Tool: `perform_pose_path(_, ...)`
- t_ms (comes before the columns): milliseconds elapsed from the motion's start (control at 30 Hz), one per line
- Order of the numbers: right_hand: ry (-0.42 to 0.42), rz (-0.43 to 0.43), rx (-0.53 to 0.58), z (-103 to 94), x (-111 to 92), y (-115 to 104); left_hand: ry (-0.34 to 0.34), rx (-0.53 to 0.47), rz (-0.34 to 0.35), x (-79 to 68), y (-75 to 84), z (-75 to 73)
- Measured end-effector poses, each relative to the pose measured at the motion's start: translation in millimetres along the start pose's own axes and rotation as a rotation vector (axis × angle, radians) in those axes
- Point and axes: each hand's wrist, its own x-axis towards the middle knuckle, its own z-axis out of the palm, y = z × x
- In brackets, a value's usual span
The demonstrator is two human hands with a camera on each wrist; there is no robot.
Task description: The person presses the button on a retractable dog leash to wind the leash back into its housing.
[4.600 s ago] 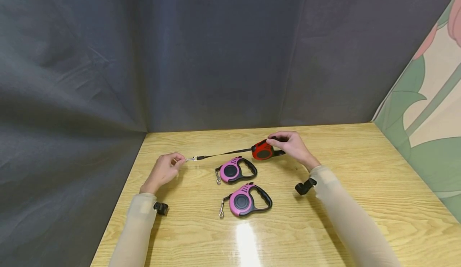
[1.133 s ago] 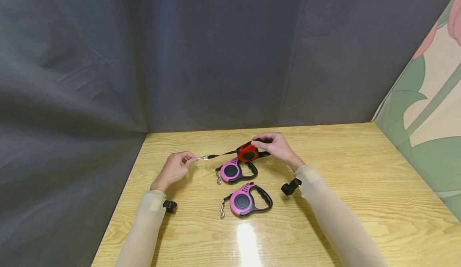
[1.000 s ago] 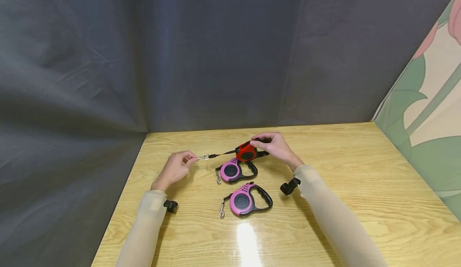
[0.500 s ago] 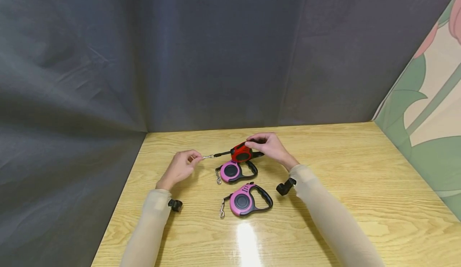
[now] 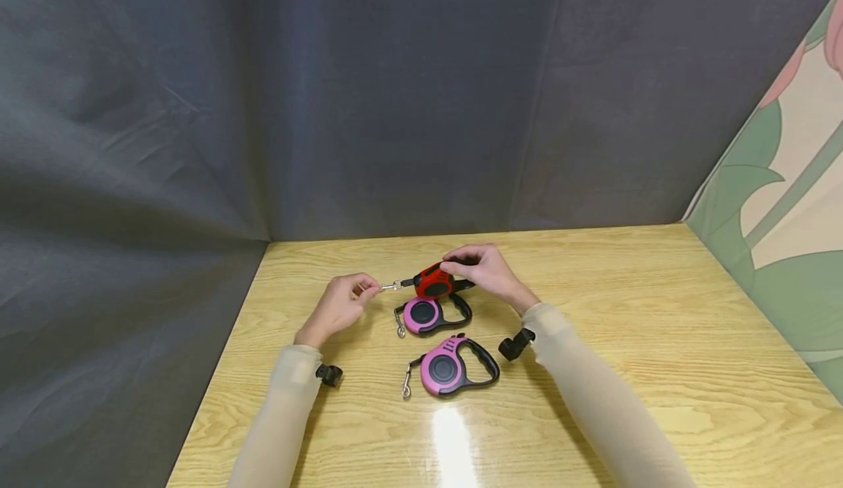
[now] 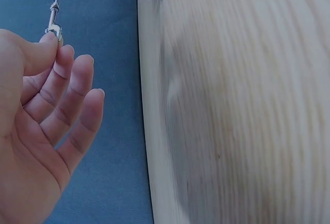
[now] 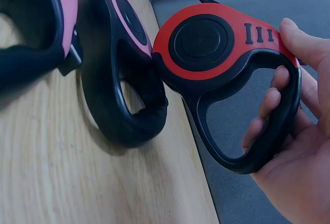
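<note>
My right hand grips the black handle of a red retractable dog leash, fingers curled through its loop and thumb by the top buttons. At the leash's other end, my left hand pinches the metal snap hook between thumb and index finger, its other fingers loosely bent. Only a short bit of black strap shows between hook and red case. Two pink-and-black retractable leashes lie on the table: the farther pink leash is partly overlapped by the red case, and the nearer pink leash lies in front of it.
Both pink leashes have their snap hooks pointing left. The light wood table ends at a dark grey cloth at the back and left. A flower-patterned panel stands at the right.
The red leash and my right hand have moved left, while my left hand has moved right with the hook. The strap between them has shortened until the hook sits close to the case.
</note>
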Motion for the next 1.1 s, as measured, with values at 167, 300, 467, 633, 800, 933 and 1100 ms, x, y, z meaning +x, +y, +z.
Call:
perform_pose_path(167,0.0,0.009,0.011,-0.6,-0.7,-0.9,0.008,-0.017,-0.01,-1.4,3.8,3.5)
perform_pose_path(300,0.002,0.018,0.042,-0.8,1.0,-0.7,-0.03,-0.047,-0.032,-4.0,9.0,7.2)
perform_pose_path(467,0.004,0.043,0.117,-0.4,6.3,-6.0,-0.086,-0.1,-0.051,-6.3,17.0,11.1)
perform_pose_path(633,-0.002,0.099,0.119,0.7,10.5,-16.4,-0.073,-0.125,-0.033,-2.9,30.7,13.9)
perform_pose_path(800,-0.029,0.138,0.191,5.4,19.0,-24.6,-0.017,-0.197,-0.021,3.5,44.7,16.9)
perform_pose_path(933,-0.049,0.174,0.236,8.6,25.0,-29.3,0.03,-0.216,-0.04,7.8,47.4,20.5)
perform_pose_path(1100,-0.092,0.125,0.254,8.4,32.2,-22.4,0.124,-0.211,-0.069,13.2,44.0,21.4)
